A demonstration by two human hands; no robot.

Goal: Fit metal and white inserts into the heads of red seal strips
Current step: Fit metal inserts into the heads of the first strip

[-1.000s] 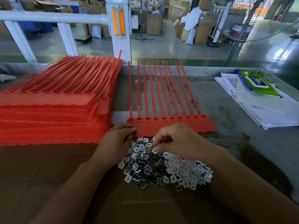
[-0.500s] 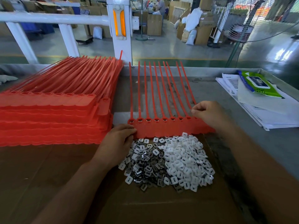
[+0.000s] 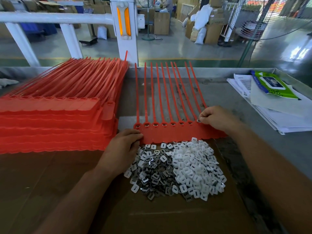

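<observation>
Risk: my right hand (image 3: 217,118), pinching a metal insert (image 3: 198,121) over a head near the right end of the red strip sheet (image 3: 168,134) on the bench (image 3: 228,92), could seat it crooked or drop it if my left hand (image 3: 123,146), holding the sheet's left corner, lets the sheet slide.

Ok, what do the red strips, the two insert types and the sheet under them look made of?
Red strips: probably moulded plastic, uniform matte red, thin bending tails. White inserts: likely plastic, opaque, dull. Grey inserts: apparently stamped metal, shiny glints, toothed slots. Sheet: seemingly cardboard, flat brown, creased.
</observation>
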